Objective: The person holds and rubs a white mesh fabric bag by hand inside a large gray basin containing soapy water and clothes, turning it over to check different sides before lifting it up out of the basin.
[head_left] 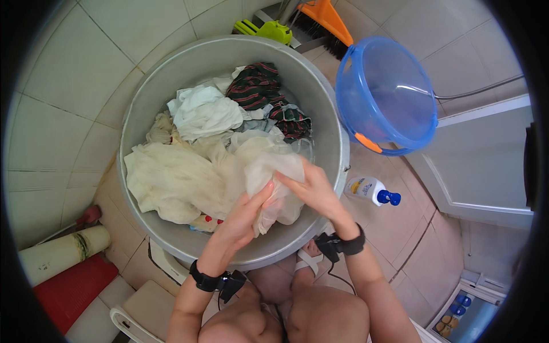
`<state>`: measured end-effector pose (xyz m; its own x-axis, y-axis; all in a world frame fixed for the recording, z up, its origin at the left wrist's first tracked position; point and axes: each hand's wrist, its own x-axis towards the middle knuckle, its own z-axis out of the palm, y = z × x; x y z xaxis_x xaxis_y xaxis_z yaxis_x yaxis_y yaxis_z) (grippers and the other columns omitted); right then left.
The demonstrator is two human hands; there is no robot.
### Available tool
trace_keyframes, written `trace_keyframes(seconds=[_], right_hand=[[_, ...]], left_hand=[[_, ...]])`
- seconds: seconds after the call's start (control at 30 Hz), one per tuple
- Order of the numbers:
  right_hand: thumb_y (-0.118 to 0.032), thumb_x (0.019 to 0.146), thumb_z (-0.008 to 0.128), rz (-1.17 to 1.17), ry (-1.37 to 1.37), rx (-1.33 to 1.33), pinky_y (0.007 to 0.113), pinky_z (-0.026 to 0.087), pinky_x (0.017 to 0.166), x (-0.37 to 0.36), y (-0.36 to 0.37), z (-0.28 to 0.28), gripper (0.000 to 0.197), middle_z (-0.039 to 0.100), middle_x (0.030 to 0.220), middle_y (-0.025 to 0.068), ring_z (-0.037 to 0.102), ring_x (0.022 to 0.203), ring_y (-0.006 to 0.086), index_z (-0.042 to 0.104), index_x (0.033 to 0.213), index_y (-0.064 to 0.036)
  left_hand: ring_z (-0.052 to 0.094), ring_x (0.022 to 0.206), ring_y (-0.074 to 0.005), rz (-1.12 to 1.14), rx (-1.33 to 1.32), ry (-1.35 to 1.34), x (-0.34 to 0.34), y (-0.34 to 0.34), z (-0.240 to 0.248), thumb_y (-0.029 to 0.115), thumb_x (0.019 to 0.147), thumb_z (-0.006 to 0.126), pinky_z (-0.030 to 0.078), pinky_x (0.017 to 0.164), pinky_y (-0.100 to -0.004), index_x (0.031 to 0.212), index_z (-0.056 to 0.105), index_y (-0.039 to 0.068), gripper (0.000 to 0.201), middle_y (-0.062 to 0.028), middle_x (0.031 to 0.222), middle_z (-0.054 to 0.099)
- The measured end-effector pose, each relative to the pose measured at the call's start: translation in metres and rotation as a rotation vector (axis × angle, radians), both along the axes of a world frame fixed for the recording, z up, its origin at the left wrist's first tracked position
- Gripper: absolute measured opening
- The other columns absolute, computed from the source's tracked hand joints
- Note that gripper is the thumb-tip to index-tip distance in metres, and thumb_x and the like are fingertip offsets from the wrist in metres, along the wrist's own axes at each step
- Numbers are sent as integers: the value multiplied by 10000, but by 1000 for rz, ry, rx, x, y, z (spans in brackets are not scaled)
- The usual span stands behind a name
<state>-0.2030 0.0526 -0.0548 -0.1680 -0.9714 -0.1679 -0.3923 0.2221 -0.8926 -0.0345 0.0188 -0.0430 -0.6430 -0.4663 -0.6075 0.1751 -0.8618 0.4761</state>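
Note:
A thin whitish cloth (264, 171) is bunched between my two hands over the near right part of a big round metal tub (337, 166). My left hand (245, 214) is closed on its lower folds, and my right hand (309, 184) pinches it from the other side. The cloth runs on into a long cream garment (171, 180) spread across the tub; whether they are one piece I cannot tell. Farther back lie a white garment (205, 111) and a dark cloth with red stripes (255, 86).
Right of the tub stands a translucent blue bucket (389, 94). A white bottle with a blue cap (366, 190) is on the tiled floor. An orange broom (326, 20) leans behind. At the left are a red ridged board (77, 291) and a pale cylinder (66, 254).

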Motion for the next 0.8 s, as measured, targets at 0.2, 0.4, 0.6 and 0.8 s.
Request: trace_keyframes(seconds=[0.2, 0.4, 0.6, 0.8], right_hand=[[-197, 762, 684, -57, 695, -86, 386, 378, 911, -62, 50, 80, 440, 539, 1096, 148, 468, 1072, 315, 532, 1136, -23], [-148, 817, 643, -370, 634, 310, 323, 459, 675, -127, 123, 66, 221, 595, 921, 109, 576, 774, 217, 616, 980, -2], [-111, 840, 619, -461, 93, 300, 213, 413, 575, -138, 139, 48, 139, 592, 782, 27, 518, 649, 74, 636, 926, -3], [-146, 849, 629, -493, -140, 258, 206, 390, 606, -122, 136, 47, 161, 606, 837, 14, 491, 691, 66, 646, 927, -6]], left_hand=[[607, 925, -143, -46, 117, 175, 22, 3, -20, 337, 959, 442, 509, 662, -260, 1204, 496, 37, 391, -67, 1071, 595], [581, 1036, -276, -54, 358, 387, 10, -3, -14, 460, 955, 353, 504, 823, -396, 1227, 470, -3, 549, -128, 1153, 570], [574, 1048, -286, -66, 347, 472, 0, -7, -8, 432, 947, 385, 535, 707, -338, 1268, 430, -4, 544, -146, 1152, 566], [589, 1001, -219, -244, 22, 322, -25, -1, 4, 59, 852, 584, 485, 590, -242, 1285, 401, 1, 474, -146, 1167, 551]])
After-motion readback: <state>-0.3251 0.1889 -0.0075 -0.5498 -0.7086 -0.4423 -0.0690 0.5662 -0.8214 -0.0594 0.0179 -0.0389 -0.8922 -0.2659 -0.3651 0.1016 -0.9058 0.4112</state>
